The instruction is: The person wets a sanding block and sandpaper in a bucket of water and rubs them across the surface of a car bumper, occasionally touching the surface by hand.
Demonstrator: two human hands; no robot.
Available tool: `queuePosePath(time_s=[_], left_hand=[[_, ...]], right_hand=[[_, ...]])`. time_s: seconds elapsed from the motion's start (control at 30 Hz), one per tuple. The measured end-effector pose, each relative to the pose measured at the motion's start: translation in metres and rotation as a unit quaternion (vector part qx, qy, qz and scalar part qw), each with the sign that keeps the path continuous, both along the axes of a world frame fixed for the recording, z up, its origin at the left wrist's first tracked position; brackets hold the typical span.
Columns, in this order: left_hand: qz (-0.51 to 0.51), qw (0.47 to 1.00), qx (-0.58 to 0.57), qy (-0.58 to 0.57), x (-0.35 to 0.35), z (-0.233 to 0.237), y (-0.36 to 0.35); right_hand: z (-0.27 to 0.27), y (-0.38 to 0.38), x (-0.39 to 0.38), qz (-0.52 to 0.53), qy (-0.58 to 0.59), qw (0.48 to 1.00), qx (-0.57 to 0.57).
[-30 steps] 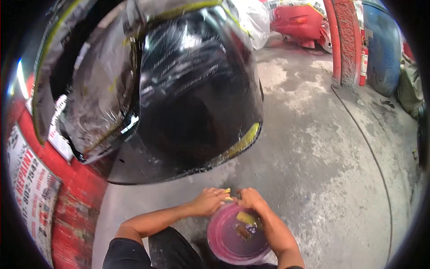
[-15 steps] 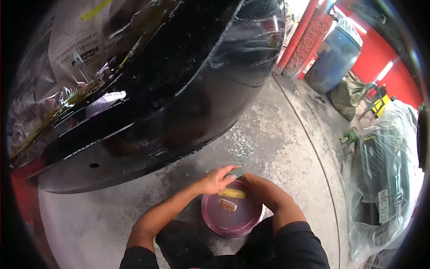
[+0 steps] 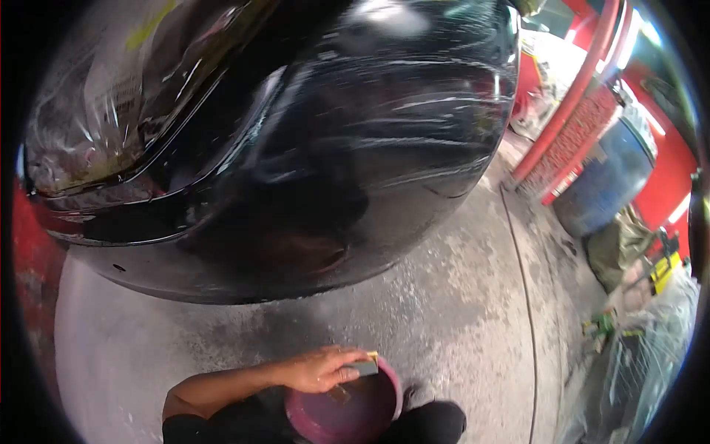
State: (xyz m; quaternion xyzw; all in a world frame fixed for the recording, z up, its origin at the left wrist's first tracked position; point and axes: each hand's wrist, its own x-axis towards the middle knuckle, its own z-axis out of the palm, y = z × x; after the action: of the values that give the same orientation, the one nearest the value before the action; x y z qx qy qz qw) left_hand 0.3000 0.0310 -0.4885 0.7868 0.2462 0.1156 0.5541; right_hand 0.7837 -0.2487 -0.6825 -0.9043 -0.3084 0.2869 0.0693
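My left hand (image 3: 322, 371) is closed on a small grey sanding block (image 3: 365, 366) with a yellow edge, thumb on one side and fingers over the top. It is over the rim of a round, dark pink basin (image 3: 297, 420) of murky water between my knees. A brownish piece (image 3: 339, 394) shows faintly in the water, partly hidden below the hand. My right hand cannot be made out. In front of me curves a dark car bumper (image 3: 296, 255), dull along its lower part and glossy and streaked higher up.
Plastic and newspaper masking (image 3: 111, 103) covers part of the car at upper left. On the right stand a red post (image 3: 566, 111), a blue drum (image 3: 610, 177), an olive sack (image 3: 620, 248) and a plastic-wrapped car part (image 3: 643, 385). A dark line (image 3: 526, 296) runs along the concrete floor (image 3: 458, 296).
My head view has tilted up and shifted left, so the basin sits lower. My right arm, earlier by the basin with its hand near the block, has left view. My left hand still holds the block.
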Motion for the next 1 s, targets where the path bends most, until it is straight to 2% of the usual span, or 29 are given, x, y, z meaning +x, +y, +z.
queuePosePath(time_s=[0.07, 0.17, 0.27, 0.33, 0.37, 0.47, 0.6, 0.67, 0.83, 1.0], left_hand=[[0.021, 0.999, 0.006, 0.025, 0.023, 0.006, 0.003], [0.049, 0.995, -0.019, 0.082, 0.05, 0.023, 0.004], [0.152, 0.977, -0.082, 0.13, 0.074, 0.038, -0.002], [0.178, 0.972, 0.06, 0.141, 0.087, 0.044, -0.008], [0.209, 0.964, 0.062, 0.156, 0.093, 0.048, -0.014], [0.27, 0.944, -0.008, 0.19, 0.105, 0.056, -0.025], [0.212, 0.948, 0.032, 0.236, 0.126, 0.072, -0.02], [0.196, 0.958, 0.069, 0.198, 0.136, 0.073, -0.016], [0.156, 0.974, 0.075, 0.144, 0.145, 0.053, -0.015], [0.139, 0.987, 0.043, 0.07, 0.134, 0.024, -0.032]], right_hand=[[-0.031, -0.01, 0.001, -0.048, 0.091, 0.993, -0.052], [-0.054, 0.021, 0.019, -0.049, 0.167, 0.983, -0.065], [-0.07, 0.053, 0.044, -0.021, 0.201, 0.977, -0.063], [-0.082, 0.074, 0.062, 0.003, 0.216, 0.974, -0.06], [-0.087, 0.084, 0.072, 0.013, 0.222, 0.973, -0.066], [-0.09, 0.111, 0.101, 0.035, 0.233, 0.969, -0.069], [-0.097, 0.122, 0.118, 0.045, 0.241, 0.967, -0.073], [-0.101, 0.115, 0.122, 0.043, 0.241, 0.967, -0.068], [-0.102, 0.083, 0.114, 0.028, 0.241, 0.968, -0.068], [-0.098, 0.052, 0.105, 0.035, 0.225, 0.969, -0.09]])
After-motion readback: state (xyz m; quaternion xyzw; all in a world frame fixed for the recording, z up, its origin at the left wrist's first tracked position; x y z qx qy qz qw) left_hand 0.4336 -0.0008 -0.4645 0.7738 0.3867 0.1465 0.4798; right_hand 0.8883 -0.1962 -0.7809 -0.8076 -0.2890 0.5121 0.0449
